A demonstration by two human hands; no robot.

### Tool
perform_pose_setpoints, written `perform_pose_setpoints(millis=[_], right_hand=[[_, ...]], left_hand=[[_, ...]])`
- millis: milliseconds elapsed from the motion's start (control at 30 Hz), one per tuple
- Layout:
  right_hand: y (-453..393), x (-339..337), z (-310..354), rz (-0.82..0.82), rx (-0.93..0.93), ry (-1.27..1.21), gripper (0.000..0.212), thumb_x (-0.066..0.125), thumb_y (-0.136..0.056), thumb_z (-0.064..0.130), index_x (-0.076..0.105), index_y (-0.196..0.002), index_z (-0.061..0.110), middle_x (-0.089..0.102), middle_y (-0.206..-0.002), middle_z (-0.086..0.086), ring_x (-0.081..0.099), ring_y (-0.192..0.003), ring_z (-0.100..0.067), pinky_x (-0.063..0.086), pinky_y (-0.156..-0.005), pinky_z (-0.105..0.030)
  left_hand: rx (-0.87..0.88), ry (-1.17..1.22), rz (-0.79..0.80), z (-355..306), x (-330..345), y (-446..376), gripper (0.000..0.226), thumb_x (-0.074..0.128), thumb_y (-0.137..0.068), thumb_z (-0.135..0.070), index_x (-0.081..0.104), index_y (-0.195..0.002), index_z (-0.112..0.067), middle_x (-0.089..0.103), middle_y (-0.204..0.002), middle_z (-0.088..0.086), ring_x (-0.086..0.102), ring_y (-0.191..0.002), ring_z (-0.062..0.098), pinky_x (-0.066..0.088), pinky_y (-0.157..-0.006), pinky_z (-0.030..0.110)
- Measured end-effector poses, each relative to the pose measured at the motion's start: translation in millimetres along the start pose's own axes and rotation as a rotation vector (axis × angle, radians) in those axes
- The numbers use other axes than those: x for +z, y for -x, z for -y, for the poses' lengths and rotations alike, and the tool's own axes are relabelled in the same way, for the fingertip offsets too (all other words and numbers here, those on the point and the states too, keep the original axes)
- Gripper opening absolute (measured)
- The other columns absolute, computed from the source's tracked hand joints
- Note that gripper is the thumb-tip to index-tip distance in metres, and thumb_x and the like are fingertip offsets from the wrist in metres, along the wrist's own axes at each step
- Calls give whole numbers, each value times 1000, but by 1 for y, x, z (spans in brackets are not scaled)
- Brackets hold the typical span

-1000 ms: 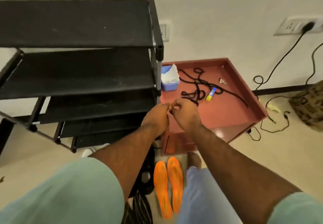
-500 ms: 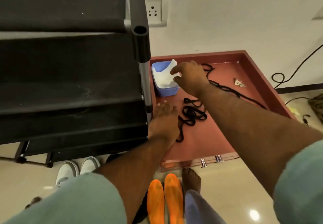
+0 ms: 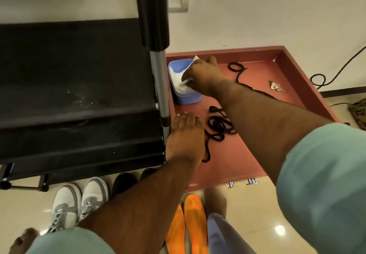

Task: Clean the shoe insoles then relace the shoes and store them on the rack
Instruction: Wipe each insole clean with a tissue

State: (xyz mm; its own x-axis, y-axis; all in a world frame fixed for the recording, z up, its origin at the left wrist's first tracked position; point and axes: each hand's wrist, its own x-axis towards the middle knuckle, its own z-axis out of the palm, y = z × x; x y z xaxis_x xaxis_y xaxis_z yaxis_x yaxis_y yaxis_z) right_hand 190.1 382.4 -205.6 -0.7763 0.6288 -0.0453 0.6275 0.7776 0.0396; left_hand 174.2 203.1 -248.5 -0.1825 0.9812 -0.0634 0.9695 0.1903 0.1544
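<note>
On the red table (image 3: 247, 150) beside the black shoe rack (image 3: 79, 87), my right hand (image 3: 202, 75) reaches over the blue tub (image 3: 185, 97) at the table's far left corner, fingers curled and pinching the white wipe (image 3: 182, 84) that sticks up out of it. My left hand (image 3: 185, 134) lies flat on the tabletop nearer to me, fingers straight and together, holding nothing, just beside the rack's grey corner post (image 3: 161, 87). The black laces (image 3: 218, 126) lie in a loose tangle on the table right beside that hand, with one strand trailing toward the far side under my right forearm. A small bunch of keys (image 3: 276, 87) sits toward the table's right wall. Down on the floor, the two orange insoles (image 3: 190, 224) lie side by side, touching, between my legs. A pair of white and grey sneakers (image 3: 79, 202) stands in front of the rack, with a dark pair (image 3: 126, 180) just beside them, partly under the lowest shelf
</note>
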Motion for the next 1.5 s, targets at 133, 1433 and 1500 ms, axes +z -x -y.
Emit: perform_pose_setpoints(millis=[133,1433,1500], right_hand=[[29,-4,9,-318,289,-862,15,63,-85,11,73,-97,9,70,-94,-7,62,-86,-19,48,-81,-35],[241,318,166,834,827,-519,35,69,-85,8,62,-119,4,56,-119,-12,54,-102,-31,30,-48,0],[239,349,151,710,834,-466,35,75,-79,28,70,-113,19,56,-116,2,51,-116,-27,35,-67,-3]], left_hand=[[6,0,11,0,1,0,55,36,-98,-12,27,-152,-7,31,-153,14,23,-145,31,5,-123,40],[-638,1064,786,95,274,200,56,56,-97,-12,39,-150,-20,53,-138,21,64,-108,35,51,-67,28],[-647,1094,784,98,284,193,57,57,-97,-12,39,-150,-21,54,-137,22,66,-101,33,48,-66,25]])
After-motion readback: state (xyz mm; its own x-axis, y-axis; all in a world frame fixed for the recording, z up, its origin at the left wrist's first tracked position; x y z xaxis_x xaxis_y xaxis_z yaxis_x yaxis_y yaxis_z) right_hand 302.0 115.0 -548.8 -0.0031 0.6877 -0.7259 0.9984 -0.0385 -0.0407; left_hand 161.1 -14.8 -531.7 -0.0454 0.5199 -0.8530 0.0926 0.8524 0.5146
